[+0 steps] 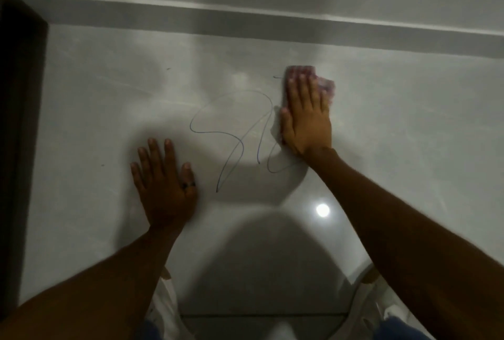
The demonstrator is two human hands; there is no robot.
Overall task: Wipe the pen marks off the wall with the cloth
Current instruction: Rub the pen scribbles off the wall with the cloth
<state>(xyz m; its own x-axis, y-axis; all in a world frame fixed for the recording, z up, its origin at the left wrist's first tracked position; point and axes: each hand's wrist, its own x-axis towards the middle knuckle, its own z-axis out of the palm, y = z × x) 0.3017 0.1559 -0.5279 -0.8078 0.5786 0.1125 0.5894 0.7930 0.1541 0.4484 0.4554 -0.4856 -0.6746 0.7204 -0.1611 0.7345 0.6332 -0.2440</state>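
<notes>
- The pinkish cloth (326, 86) looks soft, light and limp; flat palm pressure should suit it better than a pinch.
- The right hand (305, 116) presses it to the wall (409, 127), fingers (302, 86) straight, at 2 o'clock from the pen marks (240, 132).
- The left hand (163, 179) lies flat, fingers spread, at 8 o'clock.
- No container shows.

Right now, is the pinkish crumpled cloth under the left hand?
No, the pinkish crumpled cloth is pressed under the right hand; the left hand lies flat on the bare glossy white wall.
</notes>
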